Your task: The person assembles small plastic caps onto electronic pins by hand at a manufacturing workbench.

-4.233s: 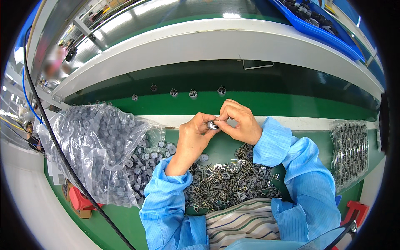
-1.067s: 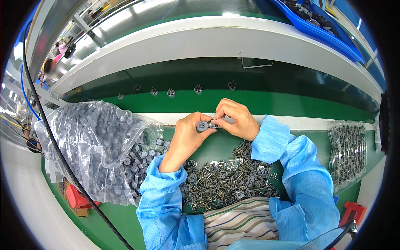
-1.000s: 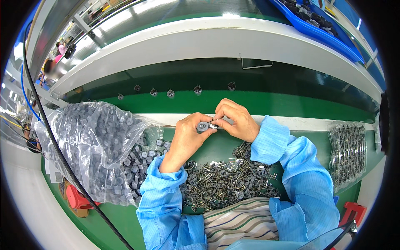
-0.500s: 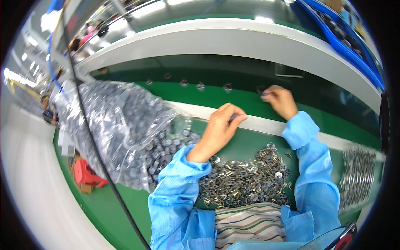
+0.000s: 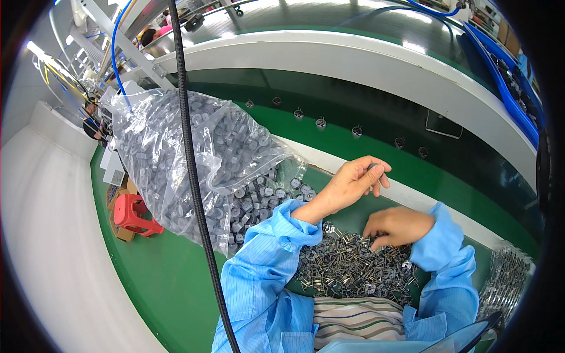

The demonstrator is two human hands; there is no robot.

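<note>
My left hand [image 5: 355,183] is closed with a small dark grey plastic piece [image 5: 372,167] between thumb and fingers, above the bench's pale edge strip. Most of that piece is covered by the fingers. Below and to its right, my right hand [image 5: 399,226] reaches palm down to the far edge of a heap of small metal-pinned parts [image 5: 347,267]. Its fingers are curved, with the thumb apart from them, and nothing shows between them. Grey plastic caps [image 5: 259,200] spill from a large clear bag [image 5: 194,147] left of my left hand.
Beyond the edge strip, several small round parts [image 5: 321,123] stand in a spaced row on a green belt [image 5: 388,156]. A bundle of metal parts [image 5: 505,276] lies at the right. A red stool [image 5: 134,215] is at left; a black cable [image 5: 191,170] hangs in front.
My right hand has come back from the belt to the heap; another round part now stands at the row's right end. My left hand still holds the grey piece. The view has shifted.
</note>
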